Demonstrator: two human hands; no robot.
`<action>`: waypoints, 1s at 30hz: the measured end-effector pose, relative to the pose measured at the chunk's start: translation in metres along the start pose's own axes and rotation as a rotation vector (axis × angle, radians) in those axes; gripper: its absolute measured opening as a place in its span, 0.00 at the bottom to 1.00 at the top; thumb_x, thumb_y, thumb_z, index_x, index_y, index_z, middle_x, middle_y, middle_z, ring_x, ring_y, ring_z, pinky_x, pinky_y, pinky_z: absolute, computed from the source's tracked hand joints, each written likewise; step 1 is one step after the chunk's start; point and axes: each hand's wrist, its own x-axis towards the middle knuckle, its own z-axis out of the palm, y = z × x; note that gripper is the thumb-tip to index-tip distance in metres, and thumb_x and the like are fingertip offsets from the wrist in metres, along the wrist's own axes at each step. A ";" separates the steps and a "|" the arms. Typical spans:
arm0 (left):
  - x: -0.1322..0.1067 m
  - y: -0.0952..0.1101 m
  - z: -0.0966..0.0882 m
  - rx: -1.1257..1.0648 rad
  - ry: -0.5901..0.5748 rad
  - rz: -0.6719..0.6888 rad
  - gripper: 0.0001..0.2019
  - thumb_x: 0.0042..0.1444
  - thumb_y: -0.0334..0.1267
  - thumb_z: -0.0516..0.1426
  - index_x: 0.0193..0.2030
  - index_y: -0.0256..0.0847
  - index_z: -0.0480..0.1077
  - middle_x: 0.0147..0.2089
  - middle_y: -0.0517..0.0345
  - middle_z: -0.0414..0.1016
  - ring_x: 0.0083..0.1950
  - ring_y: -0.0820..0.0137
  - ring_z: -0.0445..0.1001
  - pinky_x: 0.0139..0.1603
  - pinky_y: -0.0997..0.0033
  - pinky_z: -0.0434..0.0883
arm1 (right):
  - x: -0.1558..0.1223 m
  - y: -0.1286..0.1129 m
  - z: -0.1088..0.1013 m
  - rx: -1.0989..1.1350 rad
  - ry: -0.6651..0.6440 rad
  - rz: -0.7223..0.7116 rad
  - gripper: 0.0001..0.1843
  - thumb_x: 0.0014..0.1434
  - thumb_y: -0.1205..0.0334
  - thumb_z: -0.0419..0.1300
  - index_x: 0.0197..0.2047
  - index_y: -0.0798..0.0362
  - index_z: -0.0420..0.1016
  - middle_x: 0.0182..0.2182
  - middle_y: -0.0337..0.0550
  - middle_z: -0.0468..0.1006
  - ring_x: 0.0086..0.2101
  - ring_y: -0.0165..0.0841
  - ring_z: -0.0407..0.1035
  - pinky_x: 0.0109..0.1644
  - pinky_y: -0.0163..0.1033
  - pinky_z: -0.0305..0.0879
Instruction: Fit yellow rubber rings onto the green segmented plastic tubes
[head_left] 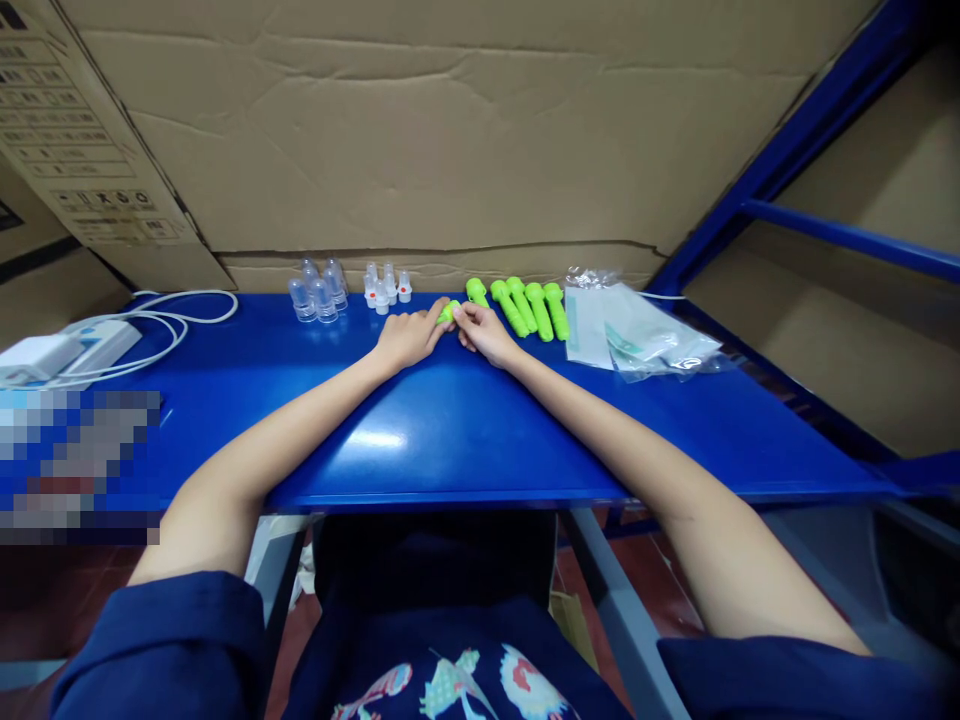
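Both my hands meet at the far middle of the blue table (450,430). My left hand (409,338) and my right hand (484,332) are closed together on one small bright green plastic piece (448,313), fingertips pinching it from either side. Just right of them lies a row of several more green pieces (525,305), side by side against the cardboard wall. Left of my hands stand small white caps with red marks (384,287) and a cluster of clear plastic vials (319,292).
Clear plastic bags (637,335) lie flat at the right of the table. A white device with coiled white cable (75,350) sits at the far left. Cardboard sheets (465,130) wall the back. A blue metal frame (810,130) rises at the right.
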 end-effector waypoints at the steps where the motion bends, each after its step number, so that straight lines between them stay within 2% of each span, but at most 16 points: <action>1: 0.000 0.000 0.000 -0.005 -0.001 -0.004 0.29 0.75 0.51 0.43 0.78 0.46 0.52 0.62 0.43 0.79 0.56 0.46 0.81 0.50 0.54 0.74 | 0.000 0.001 0.000 -0.012 -0.007 0.003 0.26 0.69 0.37 0.58 0.32 0.51 0.66 0.15 0.30 0.65 0.14 0.22 0.54 0.16 0.29 0.50; 4: 0.000 0.000 0.000 -0.009 -0.001 -0.006 0.29 0.75 0.51 0.43 0.78 0.46 0.53 0.62 0.43 0.79 0.55 0.46 0.82 0.50 0.54 0.74 | 0.002 0.004 -0.001 -0.071 -0.028 0.006 0.22 0.74 0.45 0.56 0.33 0.50 0.64 0.16 0.29 0.65 0.13 0.22 0.54 0.16 0.29 0.49; 8: 0.001 0.000 0.000 -0.002 -0.007 0.005 0.29 0.75 0.52 0.43 0.78 0.45 0.53 0.62 0.42 0.79 0.56 0.44 0.81 0.50 0.53 0.74 | 0.002 0.005 -0.002 -0.118 -0.021 -0.001 0.18 0.74 0.51 0.57 0.34 0.51 0.65 0.16 0.29 0.65 0.13 0.22 0.54 0.16 0.29 0.49; 14: 0.000 0.000 -0.002 -0.006 -0.017 0.009 0.29 0.75 0.52 0.42 0.78 0.45 0.53 0.62 0.41 0.79 0.56 0.46 0.81 0.51 0.53 0.74 | 0.001 0.002 -0.002 -0.055 -0.011 -0.005 0.20 0.70 0.47 0.62 0.33 0.52 0.66 0.22 0.33 0.72 0.14 0.21 0.57 0.15 0.30 0.52; 20: 0.000 -0.001 0.000 0.005 -0.017 0.019 0.29 0.75 0.52 0.42 0.77 0.45 0.53 0.62 0.41 0.79 0.56 0.45 0.81 0.50 0.53 0.74 | 0.000 0.002 -0.001 -0.042 0.003 -0.015 0.22 0.67 0.44 0.64 0.33 0.53 0.67 0.28 0.37 0.76 0.16 0.20 0.59 0.15 0.30 0.53; 23: 0.000 -0.001 0.002 0.018 -0.001 0.031 0.29 0.75 0.52 0.42 0.77 0.45 0.54 0.60 0.41 0.80 0.55 0.44 0.82 0.49 0.52 0.75 | 0.001 0.002 -0.001 -0.064 0.000 0.005 0.19 0.71 0.48 0.62 0.33 0.53 0.67 0.24 0.35 0.74 0.15 0.21 0.59 0.16 0.29 0.53; 27: 0.000 -0.002 0.002 0.028 0.001 0.030 0.29 0.75 0.51 0.42 0.78 0.44 0.53 0.60 0.41 0.80 0.55 0.45 0.82 0.48 0.53 0.75 | 0.003 0.001 -0.001 -0.088 -0.023 0.070 0.19 0.78 0.60 0.49 0.33 0.52 0.66 0.16 0.31 0.67 0.13 0.23 0.55 0.16 0.28 0.52; 30: 0.000 -0.002 0.002 0.022 -0.014 0.019 0.29 0.75 0.51 0.42 0.78 0.44 0.52 0.61 0.40 0.79 0.56 0.46 0.82 0.50 0.54 0.74 | 0.003 0.002 -0.001 -0.093 -0.027 0.063 0.18 0.77 0.60 0.50 0.33 0.52 0.66 0.16 0.30 0.67 0.12 0.22 0.53 0.16 0.28 0.51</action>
